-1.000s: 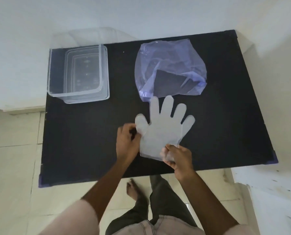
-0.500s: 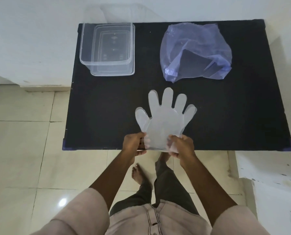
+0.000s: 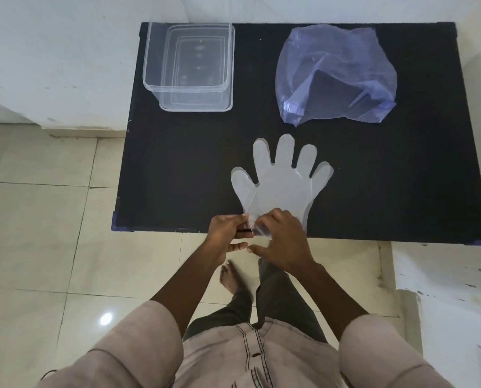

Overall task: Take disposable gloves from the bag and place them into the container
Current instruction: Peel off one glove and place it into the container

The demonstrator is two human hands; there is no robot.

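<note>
Your left hand and right hand pinch the clear glove's cuff at the table's near edge, probably peeling layers. Rub gently, then carry it to the clear container.

Glove cuff pinched at the table's near edge

I see my left hand and right hand gripping the glove on the table; beyond it sit the container and bag.

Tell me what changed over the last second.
The left hand slid from the glove thumb down to the cuff; the right hand shifted left along the cuff to meet it. Both keep their grip. Container stays empty, bag untouched.
</note>
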